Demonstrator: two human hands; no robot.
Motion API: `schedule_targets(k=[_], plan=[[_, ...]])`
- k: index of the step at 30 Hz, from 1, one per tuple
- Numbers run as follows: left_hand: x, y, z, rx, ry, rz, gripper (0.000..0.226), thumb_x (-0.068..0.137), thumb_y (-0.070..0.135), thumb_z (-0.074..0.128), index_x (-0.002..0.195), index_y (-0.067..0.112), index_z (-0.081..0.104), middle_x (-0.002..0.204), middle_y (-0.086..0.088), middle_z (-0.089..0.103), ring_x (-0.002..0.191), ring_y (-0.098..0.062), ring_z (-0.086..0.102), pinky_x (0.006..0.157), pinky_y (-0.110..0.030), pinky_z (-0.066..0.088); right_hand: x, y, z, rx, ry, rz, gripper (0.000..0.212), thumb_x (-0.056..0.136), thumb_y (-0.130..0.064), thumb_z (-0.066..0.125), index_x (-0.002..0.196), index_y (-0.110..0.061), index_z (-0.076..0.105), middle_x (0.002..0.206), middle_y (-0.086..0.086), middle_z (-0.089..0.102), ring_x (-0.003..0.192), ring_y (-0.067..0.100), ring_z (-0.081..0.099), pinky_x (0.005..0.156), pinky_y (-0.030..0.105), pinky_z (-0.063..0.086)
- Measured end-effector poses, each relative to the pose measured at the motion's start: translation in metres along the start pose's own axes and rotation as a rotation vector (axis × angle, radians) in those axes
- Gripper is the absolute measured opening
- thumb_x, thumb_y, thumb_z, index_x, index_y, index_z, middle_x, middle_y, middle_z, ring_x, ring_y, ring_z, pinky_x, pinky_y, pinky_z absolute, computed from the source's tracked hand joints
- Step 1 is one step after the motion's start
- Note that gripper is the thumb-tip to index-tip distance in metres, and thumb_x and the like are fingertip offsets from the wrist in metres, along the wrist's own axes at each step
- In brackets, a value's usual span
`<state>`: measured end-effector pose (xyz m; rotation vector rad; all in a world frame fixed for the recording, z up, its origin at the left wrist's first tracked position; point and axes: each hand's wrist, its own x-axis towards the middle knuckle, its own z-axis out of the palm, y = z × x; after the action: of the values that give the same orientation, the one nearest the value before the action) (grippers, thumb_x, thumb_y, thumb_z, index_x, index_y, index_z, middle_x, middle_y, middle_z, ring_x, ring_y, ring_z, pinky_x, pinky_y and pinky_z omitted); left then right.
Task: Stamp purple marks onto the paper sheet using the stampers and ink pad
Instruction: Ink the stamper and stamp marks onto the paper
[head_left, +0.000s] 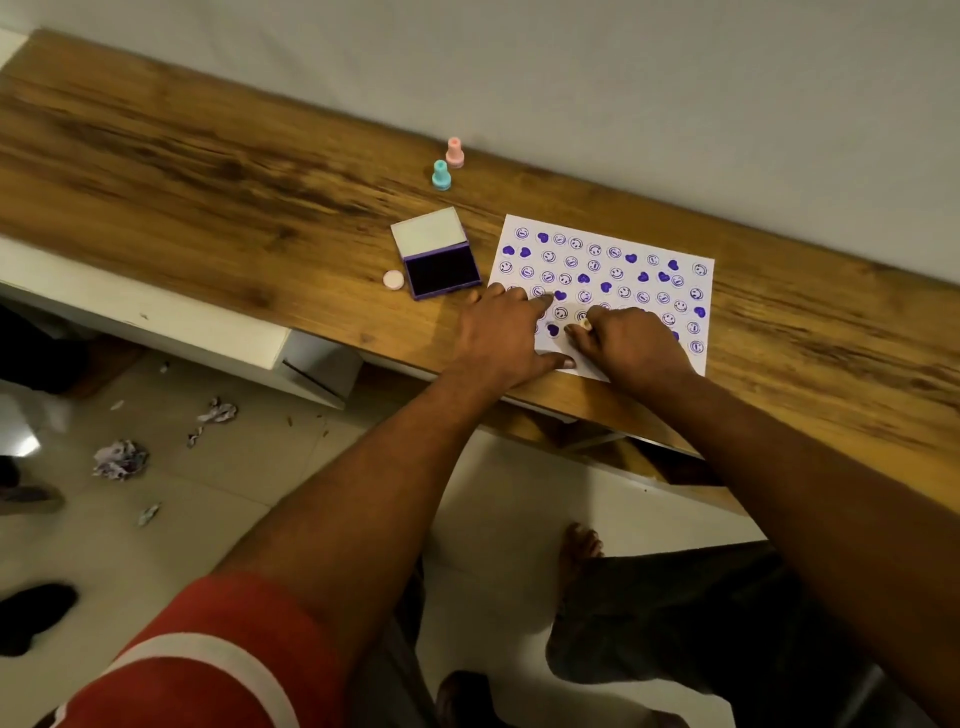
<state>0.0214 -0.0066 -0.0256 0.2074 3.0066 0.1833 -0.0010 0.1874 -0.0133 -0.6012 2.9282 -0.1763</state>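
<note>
Sheet (623, 270) at table (260, 208) edge; right hand (634, 343) pinching stamper (586, 325).

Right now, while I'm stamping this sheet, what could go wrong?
1. Your left hand lies flat over printed marks on the paper sheet. If that ink is wet, it may smear.
2. The open ink pad sits close beside that hand, so a sideways slide could brush it.
3. The stamper pinched in your right hand is among crowded marks, so a new print might overlap one.
</note>
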Motion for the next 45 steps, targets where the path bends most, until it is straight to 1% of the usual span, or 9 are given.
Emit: schedule_targets(k=[5, 11, 15, 23, 30, 33, 39, 41, 45], plan=[[-0.001, -0.001, -0.001, -0.031, -0.010, -0.005, 0.101, 0.073, 0.094, 0.054, 0.155, 0.037, 0.041, 0.141, 0.000, 0.059, 0.133, -0.027, 0.048, 0.109, -0.049, 0.035, 0.003, -0.007, -0.010, -0.054, -0.033, 0.007, 0.050, 0.106, -0.051, 0.040, 0.106, -0.007, 0.064, 0.092, 0.020, 0.071, 0.085, 0.038, 0.067, 0.063, 0.034, 0.039], [0.001, 0.000, -0.001, -0.096, -0.048, -0.018, 0.104, 0.071, 0.095, 0.055, 0.156, 0.036, 0.040, 0.149, -0.002, 0.054, 0.138, -0.029, 0.046, 0.114, -0.052, 0.033, 0.010, -0.020, -0.046, -0.098, 0.347, -0.033, 0.050, 0.104, -0.053, 0.038, 0.089, -0.012, 0.062, 0.070, 0.009, 0.066, 0.054, 0.027, 0.058, 0.048, 0.018, 0.018], [-0.001, -0.001, -0.001, -0.088, -0.031, -0.003, 0.103, 0.072, 0.094, 0.054, 0.157, 0.036, 0.040, 0.144, -0.002, 0.056, 0.136, -0.029, 0.046, 0.112, -0.050, 0.034, -0.005, -0.029, -0.004, -0.204, 0.034, 0.065, 0.046, 0.109, -0.046, 0.034, 0.116, -0.008, 0.059, 0.098, 0.016, 0.072, 0.085, 0.037, 0.070, 0.063, 0.037, 0.046], [-0.003, -0.001, -0.002, -0.126, -0.021, 0.014, 0.095, 0.078, 0.084, 0.058, 0.157, 0.033, 0.040, 0.140, -0.003, 0.058, 0.133, -0.028, 0.048, 0.110, -0.050, 0.036, 0.005, -0.040, -0.006, -0.316, -0.117, 0.202, 0.042, 0.107, -0.045, 0.043, 0.120, -0.009, 0.060, 0.105, 0.013, 0.072, 0.094, 0.034, 0.071, 0.064, 0.035, 0.040], [-0.001, 0.001, -0.003, -0.116, 0.001, 0.009, 0.099, 0.073, 0.089, 0.059, 0.155, 0.035, 0.043, 0.140, -0.002, 0.059, 0.133, -0.028, 0.048, 0.109, -0.049, 0.035, 0.006, -0.034, -0.015, -0.340, -0.163, 0.128, 0.049, 0.108, -0.049, 0.036, 0.125, -0.008, 0.057, 0.111, 0.015, 0.071, 0.099, 0.033, 0.070, 0.068, 0.038, 0.046], [-0.004, 0.002, -0.008, -0.096, 0.008, 0.017, 0.101, 0.075, 0.091, 0.056, 0.157, 0.034, 0.039, 0.143, -0.002, 0.058, 0.134, -0.028, 0.047, 0.110, -0.048, 0.035, 0.005, -0.020, -0.024, -0.170, -0.183, 0.114, 0.056, 0.109, -0.051, 0.027, 0.125, -0.009, 0.061, 0.112, 0.019, 0.069, 0.103, 0.038, 0.066, 0.072, 0.037, 0.042], [-0.013, -0.016, -0.017, -0.180, 0.161, -0.021, 0.088, 0.083, 0.088, 0.050, 0.153, 0.033, 0.047, 0.138, 0.001, 0.063, 0.131, -0.025, 0.052, 0.105, -0.046, 0.039, -0.015, 0.010, -0.039, 0.694, 0.174, 0.393, 0.051, 0.110, -0.045, 0.036, 0.108, -0.011, 0.073, 0.088, 0.004, 0.068, 0.089, 0.026, 0.064, 0.084, 0.040, 0.051], [-0.018, -0.030, -0.019, -0.218, 0.209, -0.041, 0.085, 0.086, 0.087, 0.048, 0.150, 0.033, 0.052, 0.135, 0.002, 0.065, 0.127, -0.024, 0.054, 0.103, -0.046, 0.042, -0.015, 0.010, -0.039, 0.747, 0.176, 0.427, 0.046, 0.109, -0.042, 0.039, 0.104, -0.009, 0.071, 0.086, 0.003, 0.067, 0.083, 0.024, 0.063, 0.089, 0.049, 0.054], [-0.024, -0.063, -0.027, -0.296, 0.336, -0.136, 0.077, 0.087, 0.083, 0.053, 0.140, 0.028, 0.062, 0.126, 0.000, 0.068, 0.117, -0.022, 0.058, 0.095, -0.041, 0.046, -0.003, 0.000, -0.046, 0.706, 0.158, 0.389, 0.037, 0.105, -0.042, 0.049, 0.106, -0.014, 0.073, 0.091, 0.005, 0.075, 0.077, 0.017, 0.072, 0.075, 0.027, 0.058]])
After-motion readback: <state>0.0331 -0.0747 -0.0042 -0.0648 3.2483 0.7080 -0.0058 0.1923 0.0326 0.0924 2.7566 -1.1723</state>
